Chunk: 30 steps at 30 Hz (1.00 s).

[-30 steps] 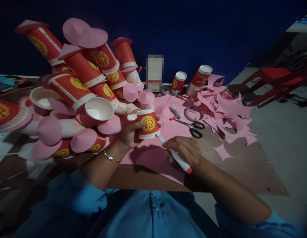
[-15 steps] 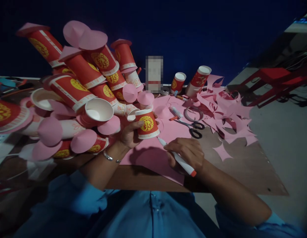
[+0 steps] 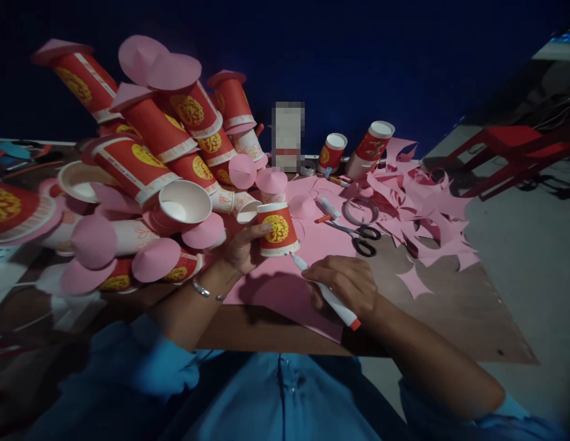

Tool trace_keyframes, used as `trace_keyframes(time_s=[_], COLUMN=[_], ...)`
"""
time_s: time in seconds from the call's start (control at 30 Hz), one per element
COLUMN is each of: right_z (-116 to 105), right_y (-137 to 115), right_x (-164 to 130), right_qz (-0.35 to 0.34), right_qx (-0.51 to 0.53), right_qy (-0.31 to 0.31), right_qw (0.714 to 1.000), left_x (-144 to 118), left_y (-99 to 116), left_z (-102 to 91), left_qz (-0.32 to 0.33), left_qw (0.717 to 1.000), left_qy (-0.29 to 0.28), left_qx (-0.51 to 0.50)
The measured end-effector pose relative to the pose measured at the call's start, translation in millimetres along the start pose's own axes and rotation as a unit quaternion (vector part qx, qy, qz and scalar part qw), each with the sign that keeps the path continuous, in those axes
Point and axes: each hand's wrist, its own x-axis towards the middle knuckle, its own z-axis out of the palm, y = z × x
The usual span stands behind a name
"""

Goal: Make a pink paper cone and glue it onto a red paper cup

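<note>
My left hand (image 3: 246, 248) is closed round a red paper cup (image 3: 278, 228) with a yellow round emblem, its white band with small dark marks facing down. Between the fingers of my right hand (image 3: 344, 283) is a white marker pen (image 3: 333, 301) with a red end. Its tip is at the cup's lower white edge; whether it touches, I cannot tell. Beneath both hands lies a sheet of pink paper (image 3: 276, 293) with shadows on it. A pink paper cone (image 3: 302, 207) stands just behind the cup.
Stacked red cups with pink cone hats (image 3: 156, 131) fill the left side. Scissors (image 3: 364, 246), a roll of tape (image 3: 360, 210) and a pile of pink paper scraps (image 3: 418, 211) lie to the right. Two upright cup stacks, one being a taller stack (image 3: 370, 150), stand behind. A red stool (image 3: 505, 144) is beyond the table.
The cup in my left hand has turned and shifted slightly right. The marker tip has moved a little left along its lower edge, where small dark marks now show.
</note>
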Motion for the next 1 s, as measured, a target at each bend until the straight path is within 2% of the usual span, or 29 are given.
trace_keyframes(time_s=[0.33,0.63,1.0], right_z=[4.8,7.3,6.8], right_y=[3.7,2.7,3.0], right_x=[-2.3,-1.8,-1.4], right_qz=[-0.014,-0.009,-0.007], right_qx=[0.009,-0.018,0.011], right_qy=[0.003,0.002,0.006], right_qw=[1.000,1.000,1.000], left_x=[-0.4,-0.6,-0.4], left_y=[-2.4,-3.5,-4.0], left_z=[4.1,3.9,3.0], left_qz=[0.010,0.011,0.012], left_qw=[0.999,0.999,1.000], left_qy=[-0.010,-0.003,-0.001], left_qx=[0.034,0.034,0.024])
